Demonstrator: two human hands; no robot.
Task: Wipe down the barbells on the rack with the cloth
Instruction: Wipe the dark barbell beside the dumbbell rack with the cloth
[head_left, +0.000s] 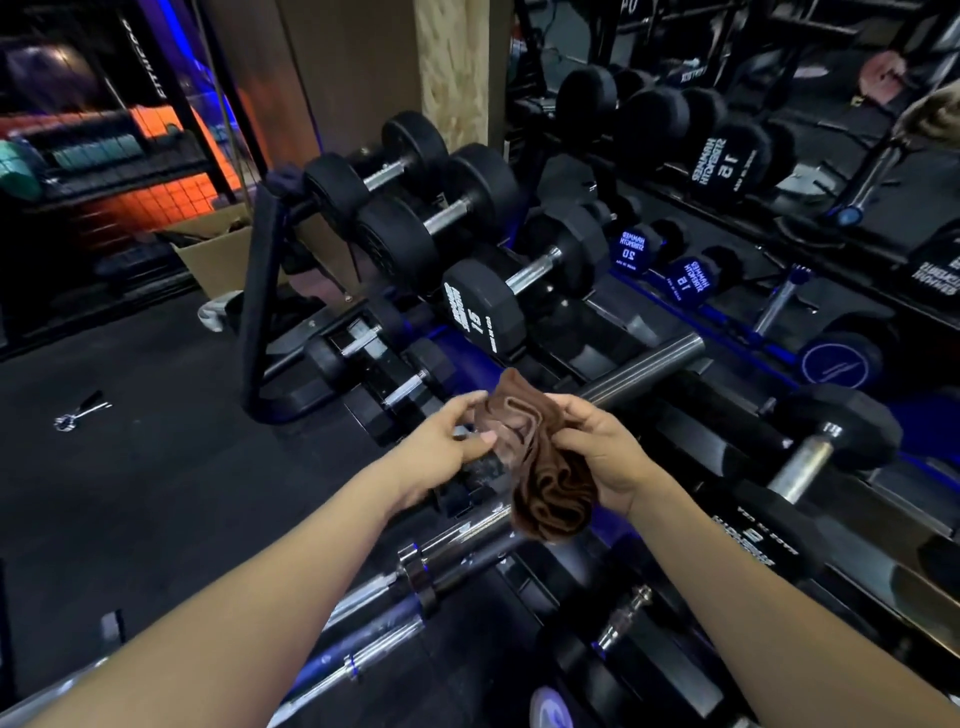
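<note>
A person's left hand (451, 435) and right hand (602, 457) pinch a soft, limp brown cloth (540, 462), bunching it above the rack's barbells (457, 558), likely heavy, slick steel best wiped along the shaft.

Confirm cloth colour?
Brown, plain, no pattern: the cloth bunched between left hand and right hand, head view.

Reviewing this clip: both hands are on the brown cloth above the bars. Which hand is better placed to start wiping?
Probably the right hand. It grips the bunched bulk of the cloth, which hangs right above the chrome barbell. The left hand only pinches the cloth's upper edge, so it could let go.
</note>
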